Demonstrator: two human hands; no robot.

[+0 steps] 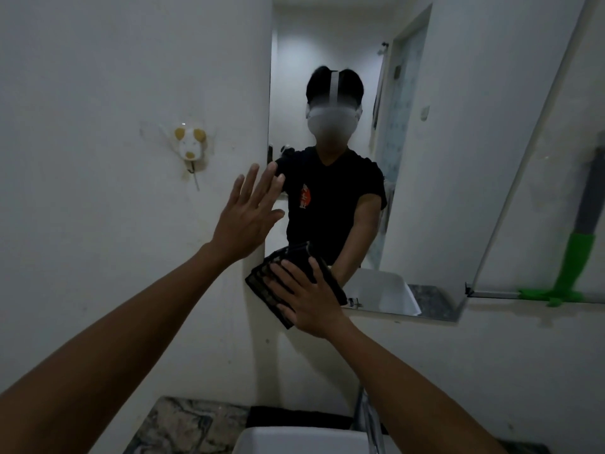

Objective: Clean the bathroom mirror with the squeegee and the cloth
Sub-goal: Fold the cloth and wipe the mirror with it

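The bathroom mirror (442, 158) hangs on the white wall ahead. A dark folded cloth (262, 286) lies flat against the mirror's lower left corner, and my right hand (307, 303) presses it there with straight, spread fingers. My left hand (250, 211) is raised flat with fingers spread at the mirror's left edge, the palm on the wall and mirror border. A green squeegee (569, 273) with a grey handle stands on a narrow ledge at the far right, away from both hands.
A dog-shaped wall hook (191, 144) is stuck to the wall left of the mirror. Below are a white basin (294, 440), a chrome tap (371, 421) and a marble counter (183, 427). A metal ledge (491, 293) runs along the right wall.
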